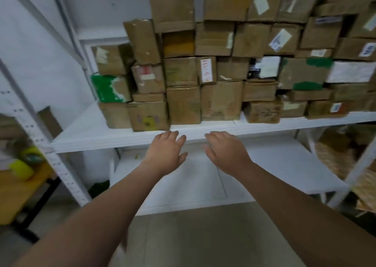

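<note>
The left hand point(165, 150) and right hand point(225, 150), side by side, palms down, fingers loosely spread and holding nothing, hover at the front edge of the white shelf point(97, 132), just short of the stacked cardboard boxes point(220, 101), the left nearest the yellow-marked box point(148, 116).

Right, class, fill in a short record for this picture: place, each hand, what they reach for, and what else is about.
place: white shelf stacked with cardboard boxes
left hand: open, fingers spread, holding nothing
right hand: open, holding nothing
nearest to hands: box with yellow mark, near the shelf's front edge
also: yellow rolls at the picture's left; woven basket at its lower right
</note>
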Available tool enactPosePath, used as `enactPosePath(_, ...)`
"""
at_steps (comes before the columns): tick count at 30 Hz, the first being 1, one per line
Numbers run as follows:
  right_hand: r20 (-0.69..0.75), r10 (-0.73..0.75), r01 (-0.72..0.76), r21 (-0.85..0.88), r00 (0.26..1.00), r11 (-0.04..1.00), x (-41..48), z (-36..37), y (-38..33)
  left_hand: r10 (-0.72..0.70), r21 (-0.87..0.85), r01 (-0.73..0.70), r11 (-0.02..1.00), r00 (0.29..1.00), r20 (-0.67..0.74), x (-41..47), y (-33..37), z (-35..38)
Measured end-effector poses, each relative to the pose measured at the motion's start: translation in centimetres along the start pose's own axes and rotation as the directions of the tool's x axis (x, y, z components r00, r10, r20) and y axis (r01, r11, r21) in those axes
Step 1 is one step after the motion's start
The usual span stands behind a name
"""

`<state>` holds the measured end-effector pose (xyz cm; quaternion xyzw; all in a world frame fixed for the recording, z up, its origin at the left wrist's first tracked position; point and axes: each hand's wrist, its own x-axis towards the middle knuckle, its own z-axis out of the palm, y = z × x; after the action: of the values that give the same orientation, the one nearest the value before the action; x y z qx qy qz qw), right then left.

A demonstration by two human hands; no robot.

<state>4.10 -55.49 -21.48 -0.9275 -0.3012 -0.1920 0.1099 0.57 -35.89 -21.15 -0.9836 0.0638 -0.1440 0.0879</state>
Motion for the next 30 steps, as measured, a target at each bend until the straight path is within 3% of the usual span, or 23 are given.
enactPosePath(6,-0.023,-0.097,0.098,0.085,0.995,0.992,6.7,2.1,-9.6,-0.175,0.043,0.175,0.984,0.984,-0.021,-5.0,-11.6,-0.8)
enactPosePath(12,-0.047,-0.163,0.167,0.123,0.986,0.978,12.2,3.5,-13.8,-0.308,-0.004,0.310,0.951,0.945,-0.111,-4.9,-18.1,-1.1)
enactPosePath(20,-0.278,-0.095,0.160,0.221,0.956,0.962,20.2,-0.5,-14.3,-0.201,-0.037,0.210,0.977,0.849,-0.489,2.8,-22.9,-6.7)
enactPosePath(25,-0.288,0.091,0.080,0.530,0.953,0.844,24.3,-1.8,-15.7,-0.186,0.031,0.223,0.974,0.876,-0.445,8.4,-25.8,-8.3)
enactPosePath(30,-0.192,0.216,0.003,0.754,0.957,0.657,26.8,-1.7,-18.0,-0.200,-0.268,0.101,0.958,0.905,-0.375,11.2,-27.9,-7.6)
